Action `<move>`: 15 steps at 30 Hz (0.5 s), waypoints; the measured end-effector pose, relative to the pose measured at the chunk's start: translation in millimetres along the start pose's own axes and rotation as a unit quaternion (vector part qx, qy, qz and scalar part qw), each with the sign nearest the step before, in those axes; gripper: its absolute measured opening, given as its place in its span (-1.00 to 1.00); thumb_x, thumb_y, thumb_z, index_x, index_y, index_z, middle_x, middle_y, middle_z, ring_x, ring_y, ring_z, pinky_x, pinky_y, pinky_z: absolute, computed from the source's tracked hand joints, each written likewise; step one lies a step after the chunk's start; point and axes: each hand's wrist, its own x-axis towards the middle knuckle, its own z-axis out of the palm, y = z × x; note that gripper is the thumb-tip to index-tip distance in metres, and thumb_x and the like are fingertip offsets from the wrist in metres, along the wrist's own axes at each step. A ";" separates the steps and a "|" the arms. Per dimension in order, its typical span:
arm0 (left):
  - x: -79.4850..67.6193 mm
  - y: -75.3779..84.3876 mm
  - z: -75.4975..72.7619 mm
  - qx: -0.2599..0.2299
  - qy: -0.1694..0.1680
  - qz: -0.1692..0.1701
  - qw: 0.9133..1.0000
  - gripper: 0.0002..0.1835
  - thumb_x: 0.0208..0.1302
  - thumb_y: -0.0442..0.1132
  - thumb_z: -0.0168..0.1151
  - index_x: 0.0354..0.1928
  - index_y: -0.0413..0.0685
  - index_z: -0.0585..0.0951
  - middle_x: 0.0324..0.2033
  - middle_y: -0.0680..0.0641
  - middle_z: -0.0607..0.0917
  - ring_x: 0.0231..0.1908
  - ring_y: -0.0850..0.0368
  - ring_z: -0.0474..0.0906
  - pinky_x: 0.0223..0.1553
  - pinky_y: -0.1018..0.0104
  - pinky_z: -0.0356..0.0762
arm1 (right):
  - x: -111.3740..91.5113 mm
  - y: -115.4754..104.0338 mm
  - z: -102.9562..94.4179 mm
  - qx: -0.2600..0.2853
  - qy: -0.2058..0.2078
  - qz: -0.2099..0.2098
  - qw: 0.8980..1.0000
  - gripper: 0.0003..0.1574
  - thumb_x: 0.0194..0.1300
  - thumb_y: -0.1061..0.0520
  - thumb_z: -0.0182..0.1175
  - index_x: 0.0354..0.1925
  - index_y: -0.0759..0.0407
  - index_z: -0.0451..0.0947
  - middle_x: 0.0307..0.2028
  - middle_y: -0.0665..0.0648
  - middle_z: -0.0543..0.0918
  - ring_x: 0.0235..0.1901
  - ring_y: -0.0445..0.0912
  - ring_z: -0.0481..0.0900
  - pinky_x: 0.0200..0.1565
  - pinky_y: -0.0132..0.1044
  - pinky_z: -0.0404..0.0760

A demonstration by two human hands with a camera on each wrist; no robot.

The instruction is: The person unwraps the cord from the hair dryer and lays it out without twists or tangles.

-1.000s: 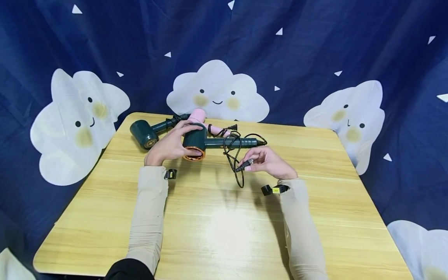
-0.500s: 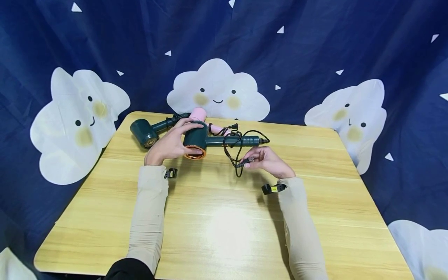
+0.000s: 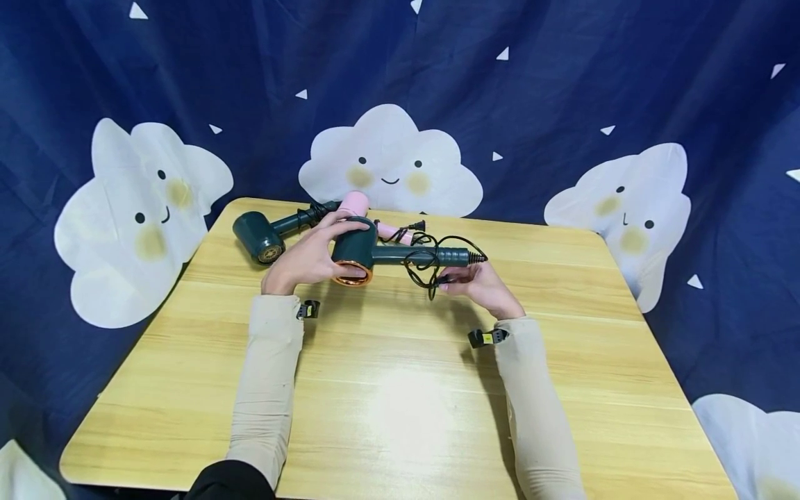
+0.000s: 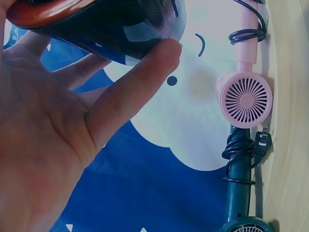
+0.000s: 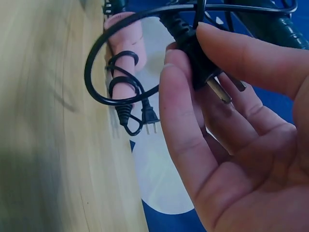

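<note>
Near the middle of the head view, the person holds a dark green hair dryer (image 3: pixel 362 253) just above the wooden table (image 3: pixel 400 389). The left hand (image 3: pixel 309 258) cups its barrel, fingers wrapped round the body next to the copper-ringed nozzle; in the left wrist view the thumb (image 4: pixel 140 82) presses on the casing. The dryer's handle (image 3: pixel 431 256) points toward the right of the frame, and its black cord (image 3: pixel 420 267) hangs in loose loops beneath it.

The right hand (image 3: pixel 478 286) sits just below the end of the handle and pinches the plug (image 5: pixel 198 58) between thumb and fingertips, prongs pointing into the palm, as the right wrist view shows plainly.

The step in hand looks like winding the cord round the handle: some of it already seems to be looped there, though the head view is too small to tell how many turns lie on it. The next move would call for the right hand to carry the plug round the handle while the left keeps the barrel steady, holding the slack taut enough that the loops do not slip off.

Toward the upper left of the table lie a pink hair dryer (image 3: pixel 369 215) and a second green hair dryer (image 3: pixel 265 235), each with its cord already wrapped.
</note>
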 end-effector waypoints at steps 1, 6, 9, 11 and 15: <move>0.4 0.4 0.5 -0.001 -0.001 0.004 1.000 -0.10 -0.20 0.22 0.60 0.29 0.55 0.43 0.42 0.11 0.22 0.23 -0.14 0.38 0.16 -0.14 0.47 | 0.3 0.3 -0.3 0.002 0.005 0.000 1.000 -0.52 0.12 0.29 0.41 0.04 0.28 0.60 -0.07 0.14 0.76 -0.05 0.13 0.69 0.02 -0.14 0.66; 2.2 1.8 2.4 0.000 -0.003 0.016 1.000 -0.11 -0.21 0.22 0.59 0.29 0.55 0.43 0.41 0.14 0.23 0.27 -0.10 0.34 0.17 -0.13 0.47 | 0.6 1.6 -4.2 0.000 0.037 -0.032 0.999 -0.49 0.05 0.37 0.41 0.03 0.31 0.61 -0.07 0.33 0.73 -0.14 0.07 0.74 -0.07 -0.27 0.68; 3.0 3.3 3.0 0.002 -0.007 0.017 1.000 -0.10 -0.22 0.25 0.59 0.29 0.56 0.43 0.41 0.15 0.22 0.32 -0.10 0.29 0.18 -0.15 0.46 | 0.3 2.4 -8.0 -0.016 0.070 -0.057 0.996 -0.52 0.01 0.39 0.41 -0.02 0.31 0.64 -0.14 0.35 0.74 -0.27 -0.06 0.74 -0.11 -0.26 0.68; 3.7 4.5 3.6 0.003 -0.009 0.017 1.000 -0.10 -0.23 0.27 0.58 0.28 0.57 0.43 0.42 0.14 0.21 0.35 -0.10 0.25 0.18 -0.16 0.46 | 0.1 2.7 -10.8 -0.025 0.094 -0.066 0.993 -0.57 -0.02 0.37 0.44 -0.09 0.28 0.66 -0.21 0.25 0.76 -0.30 -0.13 0.71 -0.12 -0.27 0.66; 4.5 5.7 4.8 0.004 -0.013 0.024 1.000 -0.10 -0.22 0.27 0.58 0.29 0.54 0.43 0.43 0.09 0.21 0.40 -0.08 0.16 0.22 -0.18 0.42 | 0.6 2.9 -14.1 -0.007 0.130 -0.068 0.989 -0.65 -0.03 0.41 0.43 -0.20 0.26 0.63 -0.34 -0.02 0.71 -0.28 -0.16 0.62 -0.14 -0.32 0.65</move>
